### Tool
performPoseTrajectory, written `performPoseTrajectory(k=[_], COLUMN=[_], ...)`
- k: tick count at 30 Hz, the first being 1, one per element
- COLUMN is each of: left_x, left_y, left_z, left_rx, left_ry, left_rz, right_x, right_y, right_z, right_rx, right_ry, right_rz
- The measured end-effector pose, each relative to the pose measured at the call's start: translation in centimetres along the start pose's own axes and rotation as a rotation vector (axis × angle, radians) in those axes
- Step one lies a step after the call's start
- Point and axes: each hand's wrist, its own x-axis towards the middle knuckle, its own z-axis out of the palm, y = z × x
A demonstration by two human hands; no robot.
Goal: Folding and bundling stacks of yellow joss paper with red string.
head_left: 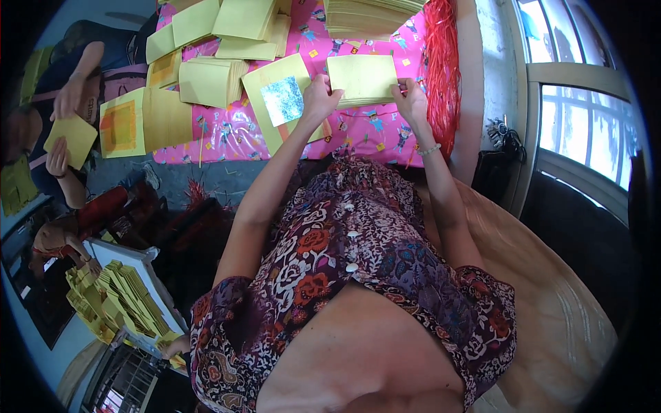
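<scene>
A squared stack of yellow paper point(361, 74) stands between my hands over the pink table, its layered near edge showing. My left hand point(320, 100) grips the stack's left edge, thumb on the near corner. At its right edge, my right hand point(412, 101) pinches the other side with bent fingers. Just left of the stack lies a larger yellow sheet point(256, 84) bearing a shiny silver foil square point(282, 101). My left wrist passes over part of that sheet.
A patterned pink cover point(231, 134) lies over the table. Several yellow paper piles point(210, 81) spread to the left, another pile point(372, 17) at the back. Red plastic strands point(444, 76) hang at the right. Far left, a person's hands hold a yellow sheet point(72, 141).
</scene>
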Motion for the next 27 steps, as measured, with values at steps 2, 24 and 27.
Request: performPoseTrajectory(k=[2, 24, 27], left_x=[-0.2, -6.7, -9.2], left_y=[0.2, -6.3, -7.5], left_z=[0.1, -8.8, -10.4], left_rx=[0.011, -0.057, 0.212], left_ry=[-0.005, 0.021, -0.045], left_rz=[0.009, 0.264, 0.241], right_x=[0.1, -2.2, -4.2], right_y=[0.1, -12.5, -14.3], right_z=[0.0, -0.1, 3.1], right_rx=[-0.009, 0.151, 0.113], right_ry=[-0.002, 0.101, -0.221], right_rz=[0.015, -0.441, -0.577])
